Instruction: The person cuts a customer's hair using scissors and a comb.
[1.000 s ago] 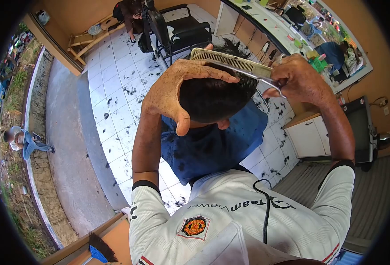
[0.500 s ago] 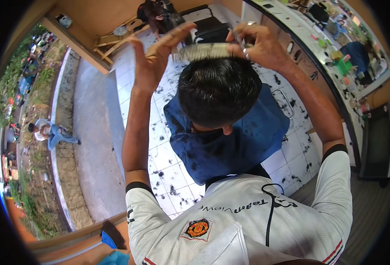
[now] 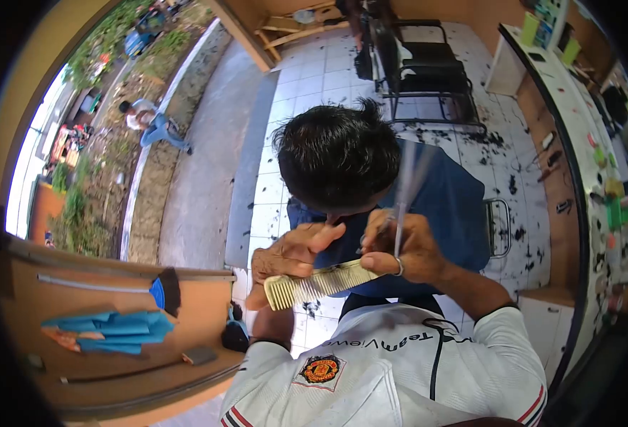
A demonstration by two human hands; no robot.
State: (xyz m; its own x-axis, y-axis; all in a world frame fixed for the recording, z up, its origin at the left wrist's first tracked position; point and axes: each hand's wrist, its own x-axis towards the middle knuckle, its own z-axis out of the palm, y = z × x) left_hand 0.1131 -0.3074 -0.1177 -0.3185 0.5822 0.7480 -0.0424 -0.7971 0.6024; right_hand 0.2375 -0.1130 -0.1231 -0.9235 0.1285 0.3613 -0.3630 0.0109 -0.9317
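Observation:
A pale yellow comb (image 3: 317, 285) lies at a slant in front of my chest, teeth toward me. My left hand (image 3: 289, 256) is closed, its fingers curled at the comb's left part. My right hand (image 3: 414, 249) pinches the comb's right end under the thumb and also holds a pair of scissors (image 3: 400, 213). The scissor blades point away from me and are blurred. Just beyond my hands is the dark-haired head (image 3: 339, 149) of a seated person, bent forward. A blue cape (image 3: 442, 206), marked with hair clippings, covers that person.
Black chairs (image 3: 435, 71) stand at the back on white tiles scattered with cut hair. A long counter (image 3: 567, 121) with small items runs along the right. At left, a broom (image 3: 164, 292) and blue cloth (image 3: 114, 331) lie by the low wall. Someone sits outside (image 3: 154, 124).
Both hands have come down from above the head toward my chest, with the comb and scissors. My left hand, spread before, is now curled at the comb. The view has shifted.

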